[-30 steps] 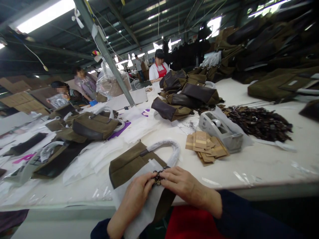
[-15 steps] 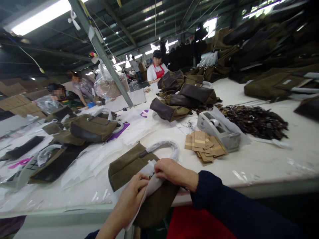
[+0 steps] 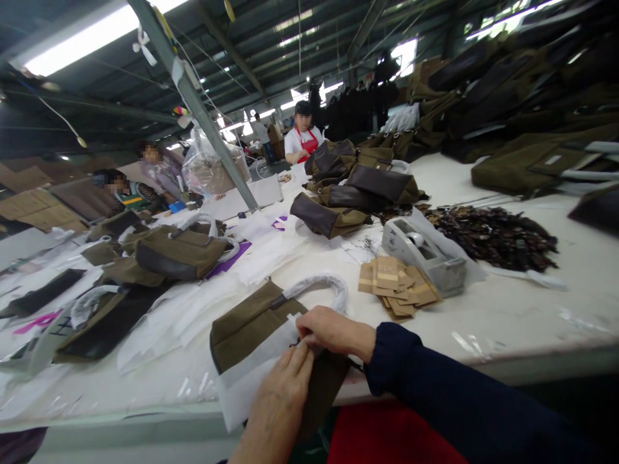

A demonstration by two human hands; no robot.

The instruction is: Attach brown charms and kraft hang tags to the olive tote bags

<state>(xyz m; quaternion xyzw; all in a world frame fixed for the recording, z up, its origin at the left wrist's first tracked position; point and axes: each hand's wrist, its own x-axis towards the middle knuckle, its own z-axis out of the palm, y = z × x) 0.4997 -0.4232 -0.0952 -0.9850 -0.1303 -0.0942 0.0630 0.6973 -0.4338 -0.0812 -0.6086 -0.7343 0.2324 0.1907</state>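
Observation:
An olive fabric handbag lies at the table's front edge, its looped handle wrapped in clear plastic. Across the bag's front is a sheet of white tissue paper. My left hand rests on that paper, fingers stretched out and lying flat; its thumb is hidden. My right hand is closed, pinching the paper's upper edge below the handle, right beside the left fingertips. A small dark piece shows between the two hands, too covered to name.
Brown card tags and a grey tape dispenser lie right of the bag, before a heap of dark pieces. More handbags lie left, others ahead. A co-worker in a red apron is across the table.
My left hand has turned from gripping the paper's raised edge to lying flat over it. The paper now lies down against the bag. My right hand has barely moved.

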